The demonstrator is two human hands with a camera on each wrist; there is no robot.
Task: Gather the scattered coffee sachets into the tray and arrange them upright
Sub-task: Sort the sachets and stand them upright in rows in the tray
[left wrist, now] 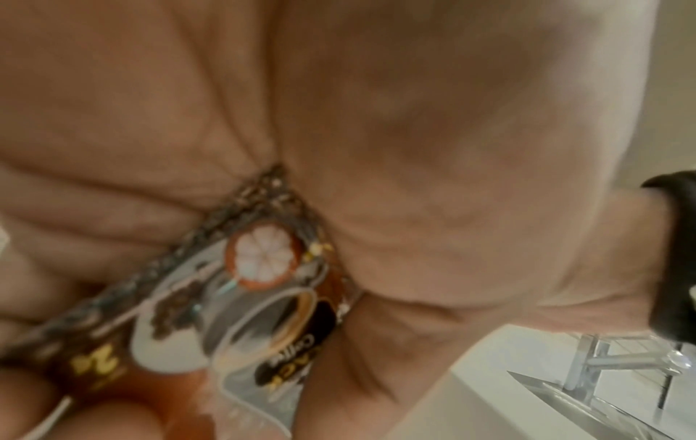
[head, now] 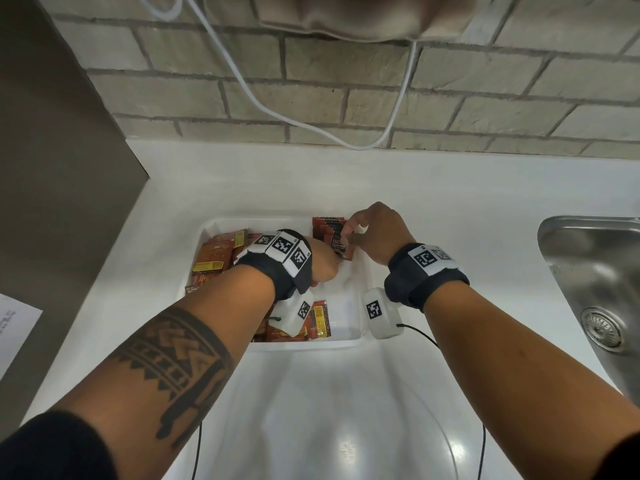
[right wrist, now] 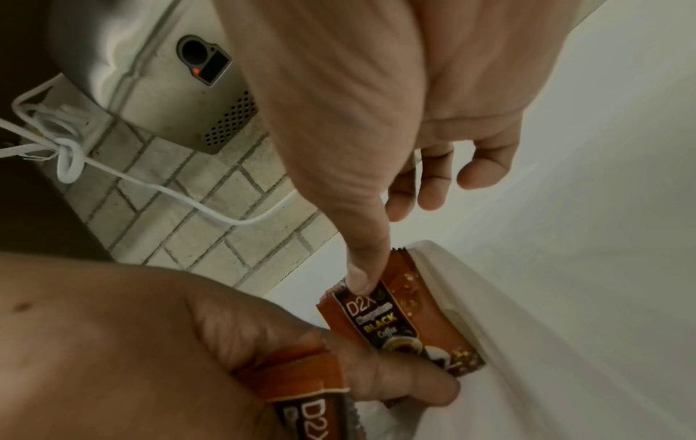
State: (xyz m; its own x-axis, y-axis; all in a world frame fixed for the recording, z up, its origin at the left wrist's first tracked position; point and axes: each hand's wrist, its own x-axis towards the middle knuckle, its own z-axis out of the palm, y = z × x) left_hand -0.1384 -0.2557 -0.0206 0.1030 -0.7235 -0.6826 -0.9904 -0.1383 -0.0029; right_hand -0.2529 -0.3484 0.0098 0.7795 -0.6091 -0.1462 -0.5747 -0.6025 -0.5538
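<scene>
Sachets [head: 213, 258] crowd the tray [head: 304, 344] under the left hand [head: 325, 268], sink [head: 588, 258] nearby.

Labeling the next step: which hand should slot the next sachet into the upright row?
Left, probably: the left hand grips a sachet beside the upright row; the right hand steadies that row.

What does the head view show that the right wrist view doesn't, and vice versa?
Head only: the whole tray, loose sachets piled at its left, the sink on the right. Right wrist only: the Black Coffee lettering on the upright sachet, the orange light on the wall unit, another sachet gripped in the left hand. Both: the right hand on the upright sachet by the tray's wall, the white cable.
</scene>
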